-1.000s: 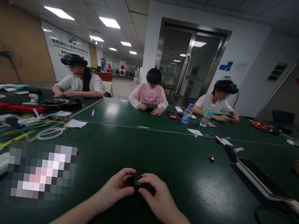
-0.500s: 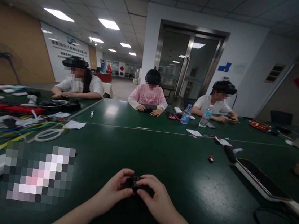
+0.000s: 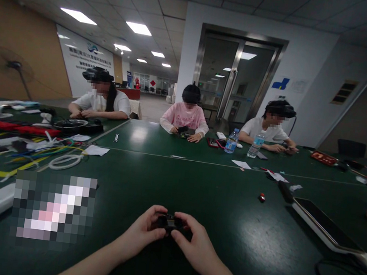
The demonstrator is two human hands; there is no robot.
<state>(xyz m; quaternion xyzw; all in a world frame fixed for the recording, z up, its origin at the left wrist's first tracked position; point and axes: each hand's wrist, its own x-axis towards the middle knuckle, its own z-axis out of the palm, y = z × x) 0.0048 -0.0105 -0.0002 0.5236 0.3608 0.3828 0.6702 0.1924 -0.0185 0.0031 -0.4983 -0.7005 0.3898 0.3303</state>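
Right hand (image 3: 196,239) has shifted its index finger outward, baring the middle of a black, oblong, plastic-looking object (image 3: 170,223) | lower centre | left hand (image 3: 143,230) and right: fingers curled nearly closed, pinching opposite ends | middle apparently accessible

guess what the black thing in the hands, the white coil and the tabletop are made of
Black thing: probably plastic, mostly dark with faint highlights; metal parts are possible.
White coil: likely flexible plastic or rubber, satin, since it curves in smooth loops.
Tabletop: smooth, glossy green, reflecting light; paint or laminate, can't tell.
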